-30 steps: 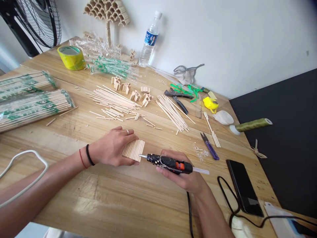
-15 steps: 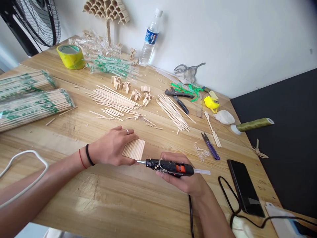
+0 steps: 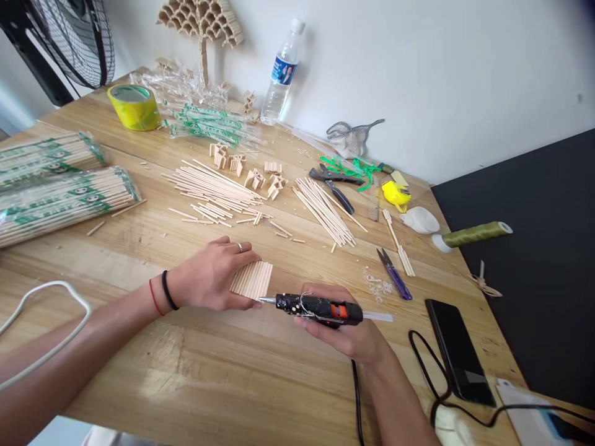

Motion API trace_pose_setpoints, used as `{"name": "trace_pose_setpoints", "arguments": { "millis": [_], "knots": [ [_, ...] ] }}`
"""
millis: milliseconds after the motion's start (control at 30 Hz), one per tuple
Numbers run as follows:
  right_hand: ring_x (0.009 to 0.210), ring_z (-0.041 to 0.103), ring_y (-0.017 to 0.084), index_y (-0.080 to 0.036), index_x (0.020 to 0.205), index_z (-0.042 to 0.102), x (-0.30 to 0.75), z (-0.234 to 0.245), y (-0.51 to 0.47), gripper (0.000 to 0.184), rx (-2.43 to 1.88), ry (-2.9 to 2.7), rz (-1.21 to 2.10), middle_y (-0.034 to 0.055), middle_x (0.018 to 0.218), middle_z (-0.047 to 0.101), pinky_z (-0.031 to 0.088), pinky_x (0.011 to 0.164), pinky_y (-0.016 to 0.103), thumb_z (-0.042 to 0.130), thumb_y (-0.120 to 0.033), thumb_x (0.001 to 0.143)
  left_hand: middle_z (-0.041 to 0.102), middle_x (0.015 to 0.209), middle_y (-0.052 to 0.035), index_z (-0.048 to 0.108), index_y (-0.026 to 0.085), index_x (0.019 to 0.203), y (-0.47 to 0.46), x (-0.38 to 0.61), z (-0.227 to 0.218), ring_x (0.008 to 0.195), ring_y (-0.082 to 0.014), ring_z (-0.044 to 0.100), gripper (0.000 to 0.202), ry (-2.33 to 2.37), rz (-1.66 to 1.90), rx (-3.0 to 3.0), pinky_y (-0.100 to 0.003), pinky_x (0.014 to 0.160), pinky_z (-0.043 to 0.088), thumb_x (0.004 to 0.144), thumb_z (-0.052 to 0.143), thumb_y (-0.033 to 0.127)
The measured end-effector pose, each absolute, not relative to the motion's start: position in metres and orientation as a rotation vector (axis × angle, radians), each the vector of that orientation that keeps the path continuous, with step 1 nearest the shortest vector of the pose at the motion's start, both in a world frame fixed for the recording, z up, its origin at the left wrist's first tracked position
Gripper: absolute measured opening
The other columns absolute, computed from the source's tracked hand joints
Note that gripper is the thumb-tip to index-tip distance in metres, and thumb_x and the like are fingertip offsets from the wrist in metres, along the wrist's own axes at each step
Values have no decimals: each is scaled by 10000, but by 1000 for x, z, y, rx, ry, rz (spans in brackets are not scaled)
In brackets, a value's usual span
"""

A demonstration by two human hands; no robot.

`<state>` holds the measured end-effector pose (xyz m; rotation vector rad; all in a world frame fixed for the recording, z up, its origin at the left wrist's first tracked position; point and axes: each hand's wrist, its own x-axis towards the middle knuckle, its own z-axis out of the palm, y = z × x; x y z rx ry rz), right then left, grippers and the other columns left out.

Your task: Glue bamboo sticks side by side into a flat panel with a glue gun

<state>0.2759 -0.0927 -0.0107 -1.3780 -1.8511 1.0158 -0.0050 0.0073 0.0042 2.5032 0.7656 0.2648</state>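
My left hand (image 3: 211, 274) lies flat on a small panel of short wooden sticks (image 3: 253, 280) set side by side on the wooden table (image 3: 223, 371), with its fingers pressing the panel's left part. My right hand (image 3: 346, 328) is wrapped round a black glue gun (image 3: 316, 306) with an orange trigger. The gun points left and its metal nozzle touches the near right edge of the panel. A clear glue stick pokes out of the gun's back end. The gun's black cord (image 3: 357, 402) runs down toward me.
Loose long sticks (image 3: 325, 210) and cut pieces (image 3: 214, 192) lie behind the panel. Packed stick bundles (image 3: 60, 198) sit at the left, yellow tape (image 3: 134, 106) and a water bottle (image 3: 280, 74) at the back. Purple snips (image 3: 394, 274), pliers (image 3: 332, 186) and a black phone (image 3: 458, 350) lie to the right.
The glue gun's nozzle has slid a little along the panel's near right edge. My left hand has stayed on the panel.
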Motion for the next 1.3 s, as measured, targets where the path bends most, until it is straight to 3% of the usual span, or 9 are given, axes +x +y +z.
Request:
{"name": "trace_pose_setpoints", "arguments": {
  "millis": [400, 633, 833, 1000, 1200, 1300],
  "knots": [
    [881, 721, 287, -231, 867, 748, 281, -15, -95, 202, -1373, -1869, 926, 70, 856, 752, 615, 765, 393, 824, -412, 822, 713, 1119, -122, 647, 140, 1263, 8, -5, 4, 923, -299, 681, 646, 765, 249, 2520, -427, 896, 474, 836, 727, 619],
    [1005, 743, 306, -259, 1130, 761, 285, -17, -97, 321, -1318, -1934, 719, 99, 1078, 795, 591, 953, 462, 825, -393, 845, 715, 1112, -123, 649, 140, 1253, 7, -5, 3, 905, -299, 678, 635, 754, 245, 2546, -432, 889, 471, 845, 712, 624],
    [854, 707, 260, -255, 977, 751, 275, 2, -89, 157, -1272, -2015, 789, 63, 901, 760, 561, 791, 367, 743, -400, 916, 713, 1113, -124, 652, 142, 1243, 7, -5, 0, 908, -305, 680, 627, 758, 245, 2569, -440, 891, 471, 827, 730, 606],
    [644, 572, 171, -211, 743, 628, 268, 16, -83, 243, -1285, -2115, 1012, 8, 692, 598, 456, 617, 291, 682, -351, 935, 711, 1118, -133, 645, 139, 1257, 6, -5, 0, 904, -308, 678, 622, 758, 230, 2596, -450, 885, 470, 847, 700, 603],
    [644, 569, 176, -214, 742, 631, 267, 17, -83, 245, -1297, -2113, 1062, 8, 686, 589, 460, 614, 295, 677, -360, 934, 708, 1121, -140, 642, 138, 1251, 5, -5, 1, 902, -312, 682, 615, 753, 203, 2621, -453, 876, 468, 836, 713, 585],
    [684, 619, 215, -239, 802, 686, 270, 10, -85, 212, -1301, -2072, 994, 33, 724, 652, 501, 649, 328, 696, -406, 932, 710, 1116, -133, 640, 152, 1249, 5, -5, 1, 899, -304, 682, 609, 760, 219, 2626, -443, 874, 466, 843, 705, 601]
  ]
}}
